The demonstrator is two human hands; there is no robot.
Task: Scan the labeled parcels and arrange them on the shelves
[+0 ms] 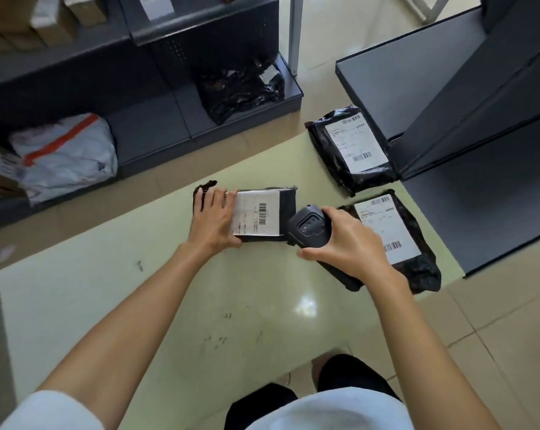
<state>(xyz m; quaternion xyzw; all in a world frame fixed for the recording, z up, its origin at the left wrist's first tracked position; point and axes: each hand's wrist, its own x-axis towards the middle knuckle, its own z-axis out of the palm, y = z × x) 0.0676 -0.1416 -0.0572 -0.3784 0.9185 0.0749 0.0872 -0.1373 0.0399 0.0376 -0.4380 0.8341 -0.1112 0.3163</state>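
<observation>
A person stands at a pale green table (113,293). The left hand (214,217) lies flat on a small black parcel (285,209) in the middle of the table. Its fingers are straight and press on the left end of the parcel and the edge of its white label (256,214). The label faces up and shows a barcode.

The right hand (344,243) grips a black handheld scanner (307,226). The fingers and thumb curl round it. The scanner's front end is just beside the right edge of the small parcel.

Under the right hand lies a second black parcel (417,268) with a white label. It sits at the right edge of the table. A third black parcel (333,150) with a label lies farther back, near the table's far right corner. The two are close but apart.

Dark gray shelves (150,131) stand behind the table on the left. On the low shelf sit a crumpled black bag (237,91) and a white bag with an orange stripe (70,156). Brown boxes (45,23) sit on a higher shelf, blurry. Another dark gray shelf unit (492,144) stands to the right, just beside the table.
</observation>
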